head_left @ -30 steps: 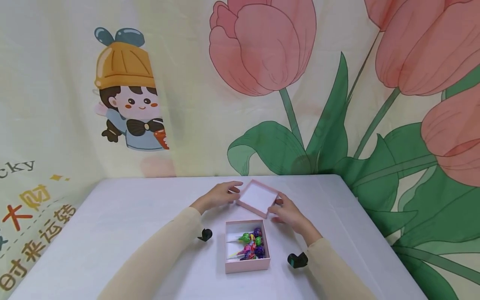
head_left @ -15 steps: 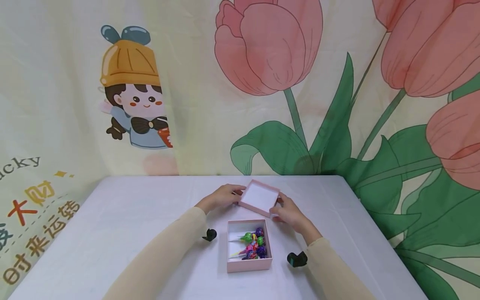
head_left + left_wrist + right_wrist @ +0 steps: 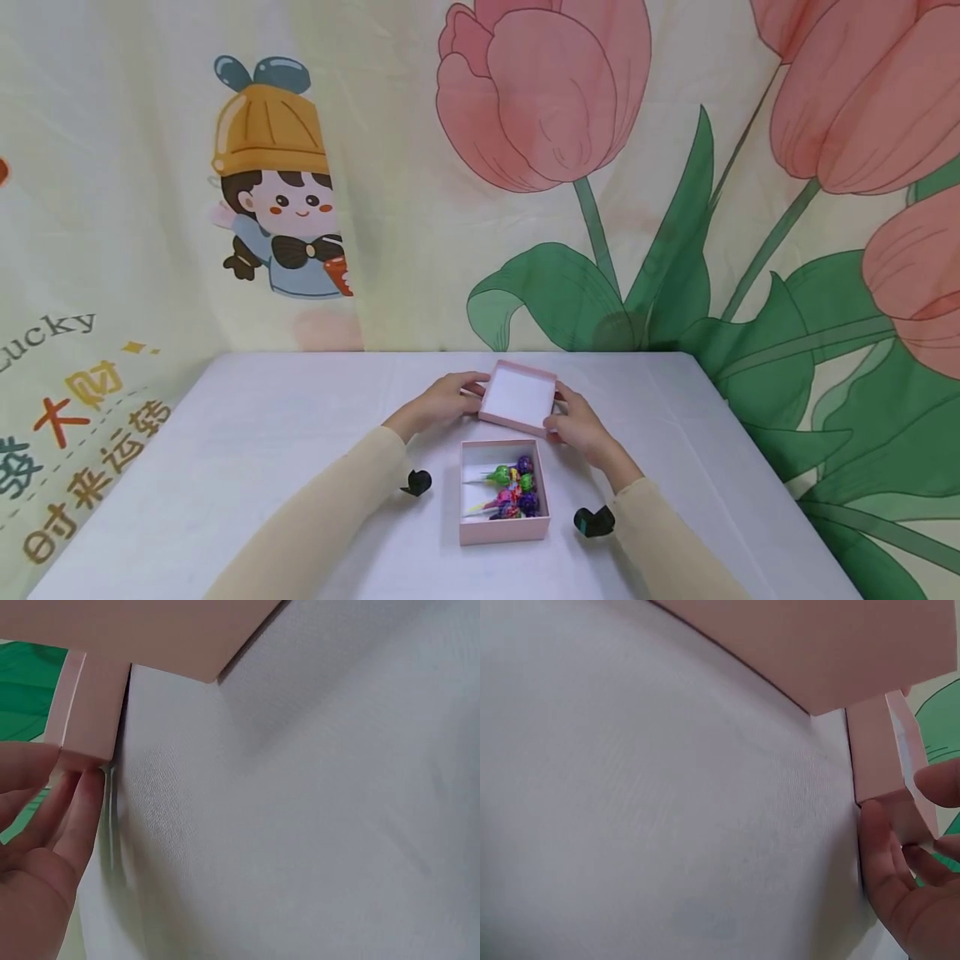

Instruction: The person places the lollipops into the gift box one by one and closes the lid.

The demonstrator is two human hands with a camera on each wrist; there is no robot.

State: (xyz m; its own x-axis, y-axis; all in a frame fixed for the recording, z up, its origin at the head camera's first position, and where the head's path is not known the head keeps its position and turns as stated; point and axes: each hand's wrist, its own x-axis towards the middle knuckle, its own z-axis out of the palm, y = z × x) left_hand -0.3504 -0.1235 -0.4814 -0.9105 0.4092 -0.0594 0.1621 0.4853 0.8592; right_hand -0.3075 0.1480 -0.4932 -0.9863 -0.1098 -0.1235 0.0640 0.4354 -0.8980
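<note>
A shallow pink box lid (image 3: pixel 519 396) lies with its white inside facing up, toward the back of the table. My left hand (image 3: pixel 441 402) holds its left edge, fingertips around the corner as the left wrist view shows on the lid's end (image 3: pixel 90 712). On the opposite side, my right hand (image 3: pixel 581 425) grips the near right corner, thumb over the rim and fingers against the side wall (image 3: pixel 877 750). Just nearer stands a pink box (image 3: pixel 504 532) without cover. Several lollipops (image 3: pixel 513 492) in bright wrappers lie inside it, sticks pointing left.
A white cloth covers the table (image 3: pixel 300 433). Behind it hangs a printed curtain (image 3: pixel 397 208) with tulips and a cartoon figure. Black wrist cameras sit under the left sleeve (image 3: pixel 352 483) and right sleeve (image 3: pixel 667 533).
The left hand has come in from beside the lid to hold its left edge. The lid has turned to sit squarer behind the box. The head view has shifted slightly left.
</note>
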